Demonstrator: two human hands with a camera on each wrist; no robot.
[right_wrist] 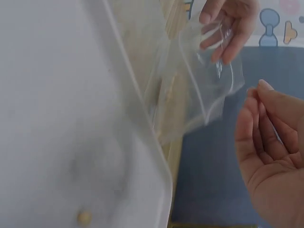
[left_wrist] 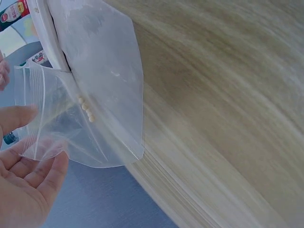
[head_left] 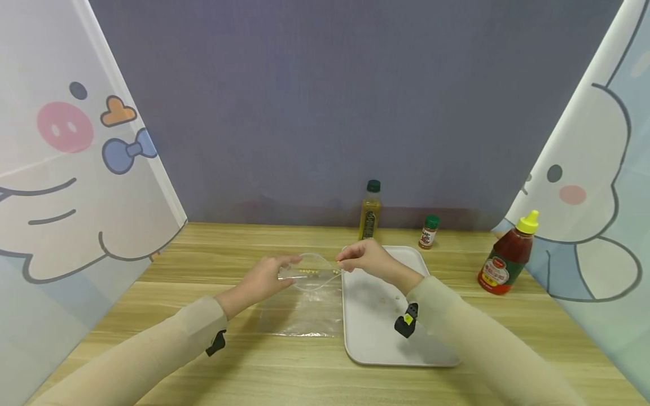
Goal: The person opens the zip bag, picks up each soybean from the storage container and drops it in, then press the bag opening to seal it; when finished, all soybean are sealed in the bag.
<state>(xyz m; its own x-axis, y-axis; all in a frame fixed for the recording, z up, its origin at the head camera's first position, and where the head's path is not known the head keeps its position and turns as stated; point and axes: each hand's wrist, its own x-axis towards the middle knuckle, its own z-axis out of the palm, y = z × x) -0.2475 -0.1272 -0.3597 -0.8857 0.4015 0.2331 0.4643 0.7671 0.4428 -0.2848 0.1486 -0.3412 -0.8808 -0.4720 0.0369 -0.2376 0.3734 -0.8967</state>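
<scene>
A clear zip bag [head_left: 303, 314] lies beside the white tray [head_left: 373, 341], its mouth spread in a loop towards the right. My left hand [head_left: 265, 277] grips the bag's rim, thumb on one side and fingers on the other, as the left wrist view shows. Several small pale yellow balls [left_wrist: 85, 109] are in a row inside the bag [left_wrist: 107, 57]. Just right of the bag's mouth, above the tray's left edge, my right hand [head_left: 373, 262] has thumb and index finger pinched on a tiny yellowish ball, mostly hidden by the fingertips. Another ball [right_wrist: 84, 218] rests on the tray.
Behind the tray stand an oil bottle [head_left: 370, 213] and a small green-capped jar [head_left: 429, 232]. A red sauce bottle with a yellow cap [head_left: 500, 268] is at the right. A grey panel [head_left: 325, 113] closes off the table's back, with printed panels at both sides.
</scene>
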